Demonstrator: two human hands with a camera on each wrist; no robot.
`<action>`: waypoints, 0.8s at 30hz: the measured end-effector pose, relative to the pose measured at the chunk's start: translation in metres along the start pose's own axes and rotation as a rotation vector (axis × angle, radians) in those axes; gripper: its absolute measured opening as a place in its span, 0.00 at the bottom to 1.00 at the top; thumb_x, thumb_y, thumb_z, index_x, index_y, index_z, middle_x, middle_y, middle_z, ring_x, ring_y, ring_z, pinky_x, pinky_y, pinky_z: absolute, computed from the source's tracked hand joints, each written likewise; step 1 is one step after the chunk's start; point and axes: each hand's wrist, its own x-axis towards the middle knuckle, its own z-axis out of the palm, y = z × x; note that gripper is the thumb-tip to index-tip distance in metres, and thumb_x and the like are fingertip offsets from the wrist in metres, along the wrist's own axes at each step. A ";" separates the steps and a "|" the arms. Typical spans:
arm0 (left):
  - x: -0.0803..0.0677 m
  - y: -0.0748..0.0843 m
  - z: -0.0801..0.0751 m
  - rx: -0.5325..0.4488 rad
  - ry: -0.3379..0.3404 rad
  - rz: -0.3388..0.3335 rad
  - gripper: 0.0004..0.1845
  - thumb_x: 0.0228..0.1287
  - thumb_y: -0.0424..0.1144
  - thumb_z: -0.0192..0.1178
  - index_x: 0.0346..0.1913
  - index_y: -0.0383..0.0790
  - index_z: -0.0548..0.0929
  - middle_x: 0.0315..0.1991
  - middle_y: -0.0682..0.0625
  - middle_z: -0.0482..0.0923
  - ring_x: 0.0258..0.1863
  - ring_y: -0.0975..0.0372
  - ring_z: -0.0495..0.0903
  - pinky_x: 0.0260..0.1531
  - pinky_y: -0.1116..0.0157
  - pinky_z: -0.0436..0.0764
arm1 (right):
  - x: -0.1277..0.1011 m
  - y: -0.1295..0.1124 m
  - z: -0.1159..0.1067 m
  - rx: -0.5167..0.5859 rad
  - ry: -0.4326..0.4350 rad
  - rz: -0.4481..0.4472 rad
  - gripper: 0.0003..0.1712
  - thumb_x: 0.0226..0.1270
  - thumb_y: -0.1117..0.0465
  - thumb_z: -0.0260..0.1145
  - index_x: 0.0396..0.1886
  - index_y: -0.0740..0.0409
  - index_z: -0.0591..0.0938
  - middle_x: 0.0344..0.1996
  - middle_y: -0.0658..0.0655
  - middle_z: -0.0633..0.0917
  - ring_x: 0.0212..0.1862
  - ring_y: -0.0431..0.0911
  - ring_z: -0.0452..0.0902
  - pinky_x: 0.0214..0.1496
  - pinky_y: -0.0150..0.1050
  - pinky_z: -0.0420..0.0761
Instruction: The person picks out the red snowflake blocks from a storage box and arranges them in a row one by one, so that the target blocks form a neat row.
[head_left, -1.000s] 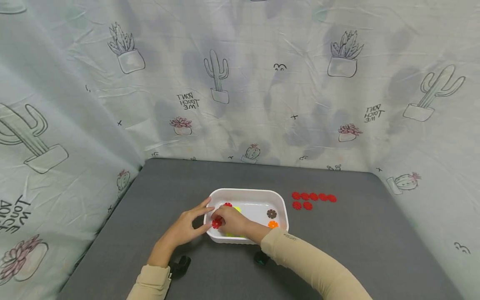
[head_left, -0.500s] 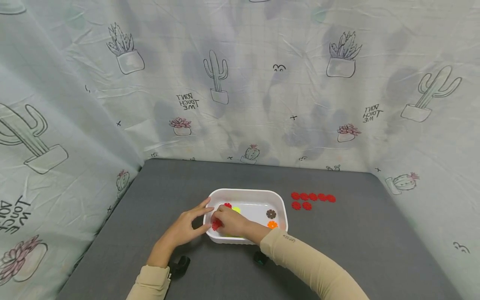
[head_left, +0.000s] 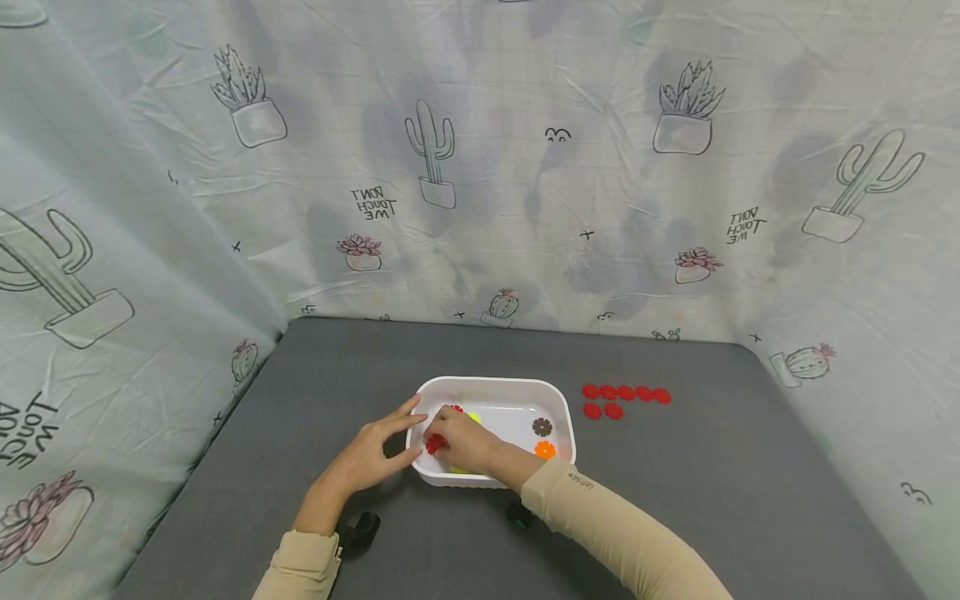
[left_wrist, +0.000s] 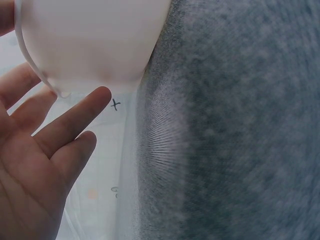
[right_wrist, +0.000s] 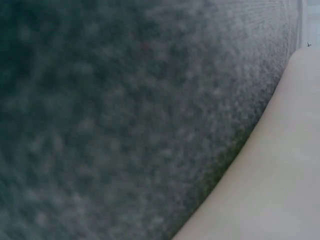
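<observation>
Your right hand (head_left: pixel 463 442) is pinching a light, stiff red disc (head_left: pixel 434 445) by its rim at the tub's (head_left: pixel 495 384) left end, while your left hand (head_left: pixel 369 454), fingers straight, is steadying the wall.

Dark grey bench (head_left: pixel 360 367) with a white tub (head_left: pixel 557 398) mid-front, seven red flower discs (head_left: pixel 626 399) just to its right.

Backdrop: pale grey-green cloth sheet (head_left: pixel 525 167), creased, hung on three sides of the work area as back and side walls. Print: line-drawn cacti in pots, spiky succulents, small pink-flowered plants, crosses, and lettering that reads mirrored. Faint grid pattern and soft grey shadow patches across the fabric. Furniture: one table (head_left: pixel 720 500) with a dark grey, felt-like top, rounded far corners, set against the cloth. Light: even, diffuse.
</observation>
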 end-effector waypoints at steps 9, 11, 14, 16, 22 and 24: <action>0.001 -0.001 -0.001 -0.004 -0.005 0.002 0.26 0.56 0.47 0.59 0.59 0.45 0.72 0.67 0.54 0.57 0.62 0.59 0.64 0.55 0.50 0.68 | 0.000 0.004 -0.003 0.076 0.018 0.024 0.15 0.53 0.64 0.66 0.43 0.53 0.82 0.33 0.46 0.81 0.34 0.36 0.69 0.38 0.24 0.72; 0.001 0.000 -0.002 -0.006 -0.009 -0.006 0.26 0.56 0.47 0.60 0.59 0.45 0.72 0.68 0.54 0.57 0.63 0.58 0.64 0.56 0.50 0.68 | -0.001 0.004 -0.006 0.122 0.014 0.059 0.17 0.52 0.65 0.66 0.45 0.54 0.82 0.33 0.47 0.81 0.34 0.37 0.69 0.37 0.25 0.72; 0.000 0.000 -0.002 -0.002 -0.007 -0.012 0.26 0.56 0.46 0.60 0.59 0.46 0.72 0.68 0.54 0.57 0.63 0.57 0.64 0.56 0.49 0.67 | -0.003 0.003 -0.009 0.176 0.014 0.107 0.18 0.52 0.66 0.65 0.46 0.54 0.81 0.35 0.47 0.81 0.35 0.37 0.69 0.38 0.26 0.72; 0.000 0.000 -0.002 -0.002 -0.006 -0.014 0.26 0.55 0.46 0.60 0.59 0.46 0.72 0.68 0.55 0.57 0.63 0.57 0.64 0.56 0.49 0.67 | -0.005 0.003 -0.011 0.207 0.021 0.124 0.19 0.53 0.67 0.64 0.47 0.54 0.81 0.35 0.47 0.81 0.35 0.37 0.69 0.38 0.26 0.73; 0.000 -0.001 -0.002 0.008 -0.003 0.016 0.26 0.55 0.45 0.61 0.59 0.45 0.73 0.67 0.52 0.57 0.62 0.57 0.64 0.55 0.50 0.68 | -0.009 0.004 -0.017 0.380 0.066 0.203 0.19 0.54 0.68 0.63 0.49 0.55 0.80 0.43 0.48 0.81 0.42 0.39 0.75 0.47 0.31 0.77; 0.000 -0.001 -0.002 0.005 -0.008 0.012 0.26 0.55 0.45 0.61 0.59 0.45 0.72 0.67 0.52 0.57 0.63 0.58 0.64 0.56 0.50 0.68 | -0.011 0.004 -0.018 0.427 0.084 0.237 0.20 0.55 0.68 0.63 0.49 0.55 0.79 0.44 0.48 0.81 0.44 0.40 0.76 0.48 0.32 0.77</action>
